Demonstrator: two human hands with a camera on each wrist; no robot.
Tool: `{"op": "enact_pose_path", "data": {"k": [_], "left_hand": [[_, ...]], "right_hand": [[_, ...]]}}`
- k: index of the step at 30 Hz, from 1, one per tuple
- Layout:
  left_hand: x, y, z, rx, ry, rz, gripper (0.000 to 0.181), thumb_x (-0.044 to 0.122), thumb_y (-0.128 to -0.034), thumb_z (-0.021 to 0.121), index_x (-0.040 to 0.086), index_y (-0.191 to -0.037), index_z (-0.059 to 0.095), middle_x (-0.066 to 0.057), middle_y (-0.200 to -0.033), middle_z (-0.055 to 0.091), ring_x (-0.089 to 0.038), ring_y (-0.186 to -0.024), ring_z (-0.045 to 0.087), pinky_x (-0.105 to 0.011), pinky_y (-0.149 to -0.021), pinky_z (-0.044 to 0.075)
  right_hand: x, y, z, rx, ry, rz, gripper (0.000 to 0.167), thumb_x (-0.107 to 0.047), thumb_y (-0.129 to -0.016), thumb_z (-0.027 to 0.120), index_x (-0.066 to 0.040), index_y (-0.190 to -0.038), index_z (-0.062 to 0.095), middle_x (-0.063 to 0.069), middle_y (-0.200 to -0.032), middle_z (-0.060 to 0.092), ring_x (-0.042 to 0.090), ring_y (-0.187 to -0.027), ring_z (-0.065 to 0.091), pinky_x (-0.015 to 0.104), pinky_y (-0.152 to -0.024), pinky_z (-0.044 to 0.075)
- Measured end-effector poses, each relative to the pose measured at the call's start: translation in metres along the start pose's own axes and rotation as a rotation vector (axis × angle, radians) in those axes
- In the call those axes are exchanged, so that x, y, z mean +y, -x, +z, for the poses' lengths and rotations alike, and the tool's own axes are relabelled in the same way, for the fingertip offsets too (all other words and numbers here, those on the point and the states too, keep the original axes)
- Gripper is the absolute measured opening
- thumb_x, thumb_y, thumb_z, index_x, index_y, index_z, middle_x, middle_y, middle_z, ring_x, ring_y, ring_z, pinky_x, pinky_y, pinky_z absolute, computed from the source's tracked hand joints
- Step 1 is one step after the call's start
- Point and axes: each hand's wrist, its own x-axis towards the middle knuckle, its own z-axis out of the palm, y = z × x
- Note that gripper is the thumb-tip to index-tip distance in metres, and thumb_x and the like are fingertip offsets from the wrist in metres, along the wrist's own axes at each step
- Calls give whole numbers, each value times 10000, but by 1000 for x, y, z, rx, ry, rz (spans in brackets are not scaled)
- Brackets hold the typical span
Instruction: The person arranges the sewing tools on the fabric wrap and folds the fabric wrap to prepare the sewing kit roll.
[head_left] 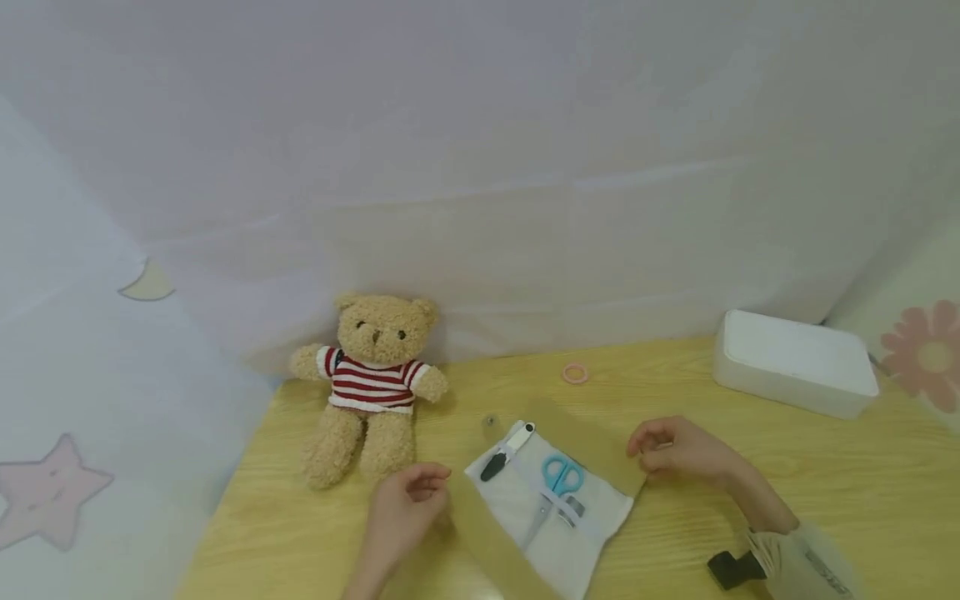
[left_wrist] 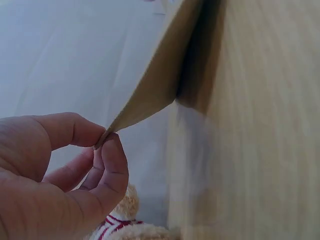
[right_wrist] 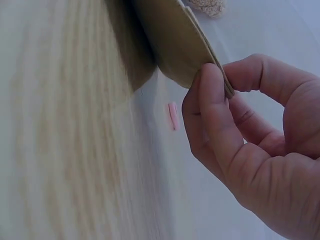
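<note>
A tan folding case (head_left: 498, 546) with a white lining (head_left: 570, 567) lies spread on the table, its two side flaps lifted. Strapped to the lining are blue-handled scissors (head_left: 562, 475), a small silver piece (head_left: 572, 510) that may be a nail clipper, and a white tool with a black end (head_left: 508, 452). My left hand (head_left: 408, 512) pinches the edge of the left flap (left_wrist: 150, 90) between thumb and fingers. On the other side my right hand (head_left: 678, 450) pinches a corner of the right flap (right_wrist: 175, 45); its thumb and fingertips meet there.
A teddy bear (head_left: 375, 392) in a striped shirt sits at the back left. Behind the case lies a pink ring (head_left: 575, 373). A white box (head_left: 795, 362) stands at the back right. Near the case's far corner is a small clear item (head_left: 491, 422).
</note>
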Motion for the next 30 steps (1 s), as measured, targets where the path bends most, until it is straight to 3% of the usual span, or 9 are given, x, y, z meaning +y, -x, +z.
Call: {"op": "enact_pose_path", "data": {"k": [4, 10, 14, 19, 25, 30], "left_hand": [[0, -16, 8, -58, -1, 39, 204, -78, -732, 636, -10, -910, 710, -79, -815, 683, -144, -741, 630, -224, -676, 520], [-7, -39, 17, -186, -35, 45, 306, -53, -763, 617, 34, -1047, 691, -54, -811, 649, -143, -726, 604, -283, -635, 500], [-8, -52, 24, -222, -66, 88, 288, -39, -772, 620, 39, -1040, 689, -48, -815, 656, -159, -734, 603, -310, -626, 490], [-8, -69, 33, -190, -119, 131, 282, -28, -772, 635, 39, -1042, 681, -41, -802, 666, -144, -728, 607, -303, -631, 488], [-7, -83, 43, -175, -139, 172, 266, -51, -766, 637, 0, -1025, 672, -72, -794, 670, -189, -733, 638, -303, -613, 500], [-13, -88, 48, -153, -131, 185, 255, -67, -729, 653, -19, -978, 678, -106, -793, 688, -229, -734, 663, -320, -630, 525]], "right_hand": [[3, 19, 2, -10, -7, -23, 188, 11, -840, 593, 134, -983, 579, 10, -786, 581, 92, -732, 567, 276, -657, 538], [14, 55, 7, -3, -86, 33, 211, -24, -877, 628, 127, -1013, 573, 1, -848, 581, 93, -787, 561, 297, -703, 544], [19, 73, 13, -16, -127, 71, 208, -30, -887, 623, 116, -1025, 569, -7, -849, 586, 94, -784, 558, 273, -714, 520], [18, 81, 22, -24, -67, 115, 198, -83, -876, 655, 48, -1016, 603, -6, -828, 603, 102, -754, 564, 261, -688, 471], [15, 85, 28, -60, -80, 164, 179, -81, -878, 656, 37, -1002, 604, 14, -804, 603, 103, -710, 559, 239, -644, 455], [16, 86, 31, -97, -69, 113, 135, -41, -874, 627, 34, -985, 610, -16, -787, 593, 60, -693, 539, 213, -609, 440]]}}
